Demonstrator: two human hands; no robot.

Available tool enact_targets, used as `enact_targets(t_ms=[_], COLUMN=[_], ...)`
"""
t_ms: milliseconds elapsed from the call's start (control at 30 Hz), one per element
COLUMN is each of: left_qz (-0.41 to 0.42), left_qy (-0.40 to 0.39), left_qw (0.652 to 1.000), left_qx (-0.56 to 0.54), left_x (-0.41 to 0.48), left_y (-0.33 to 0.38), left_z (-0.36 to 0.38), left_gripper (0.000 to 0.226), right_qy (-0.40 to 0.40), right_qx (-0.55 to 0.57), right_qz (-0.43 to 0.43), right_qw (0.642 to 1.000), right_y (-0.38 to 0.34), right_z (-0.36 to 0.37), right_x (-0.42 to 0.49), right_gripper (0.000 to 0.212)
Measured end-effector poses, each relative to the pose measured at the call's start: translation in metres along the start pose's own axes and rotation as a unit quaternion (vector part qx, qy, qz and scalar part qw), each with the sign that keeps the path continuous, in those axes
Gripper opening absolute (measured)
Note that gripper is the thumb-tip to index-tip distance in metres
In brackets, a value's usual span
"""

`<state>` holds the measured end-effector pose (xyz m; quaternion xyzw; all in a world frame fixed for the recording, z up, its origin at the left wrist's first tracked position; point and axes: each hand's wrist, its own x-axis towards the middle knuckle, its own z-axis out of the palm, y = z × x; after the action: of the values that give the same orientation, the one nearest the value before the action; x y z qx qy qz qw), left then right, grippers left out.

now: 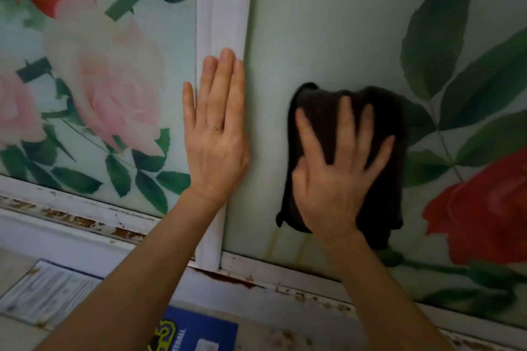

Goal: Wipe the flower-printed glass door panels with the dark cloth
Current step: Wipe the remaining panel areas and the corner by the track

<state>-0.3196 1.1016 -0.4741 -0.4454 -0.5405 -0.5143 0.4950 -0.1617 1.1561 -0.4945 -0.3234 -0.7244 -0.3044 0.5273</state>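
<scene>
Two flower-printed glass door panels fill the view: the left panel [94, 71] with pink roses and the right panel [336, 37] with green leaves and a red rose. A white upright frame [225, 8] divides them. My left hand [216, 128] lies flat, fingers straight, on the frame and the edge of the right panel. My right hand [339, 174] presses the dark cloth [382, 202] against the lower part of the right panel with spread fingers; it looks blurred by motion.
A white bottom rail [285, 279] with rust spots runs under the panels. Yellowish streaks [285, 245] mark the glass below the cloth. Below lie a printed paper sheet [48, 293] and a blue box or booklet [199, 330].
</scene>
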Motion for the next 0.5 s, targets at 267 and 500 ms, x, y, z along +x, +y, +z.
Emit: enact_targets(t_ms=[267,500], left_qz=[-0.012,-0.002], left_qy=[-0.021,-0.048], left_qw=[0.999,0.998], left_qx=[0.045,0.033], left_x=[-0.007,-0.009], left_y=[0.01,0.002], left_z=[-0.001,-0.002], left_gripper=[0.066,0.05], right_qy=[0.007,-0.033], right_qx=[-0.037,0.033], right_qz=[0.126,-0.012], right_qw=[0.991,0.999], right_y=[-0.009,-0.046], right_z=[-0.001,0.012], right_x=[-0.013,-0.011], right_gripper=[0.053,0.056])
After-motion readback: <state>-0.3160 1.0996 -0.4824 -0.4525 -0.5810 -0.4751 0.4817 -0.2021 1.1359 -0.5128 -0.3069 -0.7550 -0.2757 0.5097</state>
